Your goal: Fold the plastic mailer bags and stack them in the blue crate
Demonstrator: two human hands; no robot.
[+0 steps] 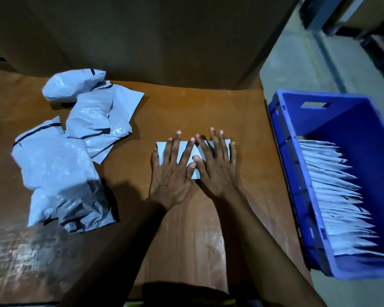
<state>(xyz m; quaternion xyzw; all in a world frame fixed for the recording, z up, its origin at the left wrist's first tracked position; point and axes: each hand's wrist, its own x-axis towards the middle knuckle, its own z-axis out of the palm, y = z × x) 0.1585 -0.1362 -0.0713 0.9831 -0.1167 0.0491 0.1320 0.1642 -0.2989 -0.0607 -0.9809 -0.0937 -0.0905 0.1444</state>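
A small folded white mailer bag lies flat at the middle of the brown table. My left hand and my right hand both press down on it with straight, spread fingers, side by side, hiding most of it. A heap of unfolded grey-white mailer bags with dark seal strips sits to the left. The blue crate stands off the table's right edge and holds a row of several folded bags.
The brown table ends just left of the crate. A large brown cardboard wall rises along the table's far edge. Grey floor shows at the upper right, behind the crate.
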